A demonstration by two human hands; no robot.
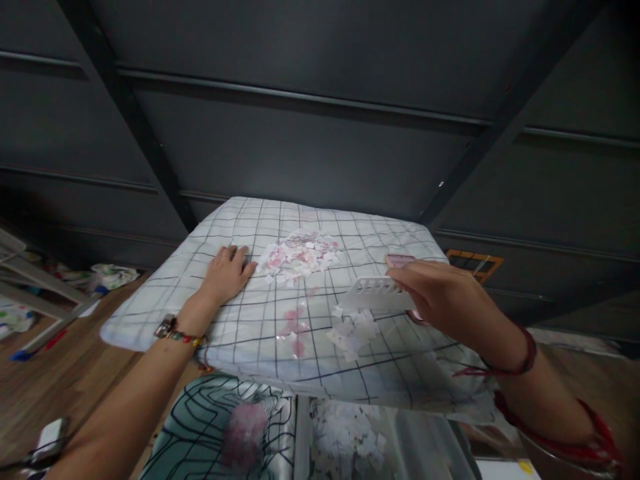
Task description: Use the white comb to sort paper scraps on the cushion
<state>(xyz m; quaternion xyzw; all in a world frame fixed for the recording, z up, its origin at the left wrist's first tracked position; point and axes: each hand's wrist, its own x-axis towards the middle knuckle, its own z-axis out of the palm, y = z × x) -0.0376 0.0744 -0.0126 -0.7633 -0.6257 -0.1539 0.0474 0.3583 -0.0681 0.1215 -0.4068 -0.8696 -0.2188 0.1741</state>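
Note:
My left hand (227, 273) lies with its fingers spread on the white checked cloth (245, 220), just left of a heap of small white and pink paper-like pieces (300, 257). Gripped in my right hand (433, 287) is a white plastic piece with a row of slots (375, 290), slightly blurred. It is just above a smaller cluster of whitish pieces (354, 335) near the front of the cloth. Left of that cluster lie a few clear pieces with pink marks (294, 330). My right fingertips are partly hidden.
A pink phone-like object (400, 259) lies behind my right hand. Below the front edge are a bin holding many white scraps (345, 433) and a green lined cloth (200, 420) with something pink on it. A dark panelled wall (300, 147) stands behind.

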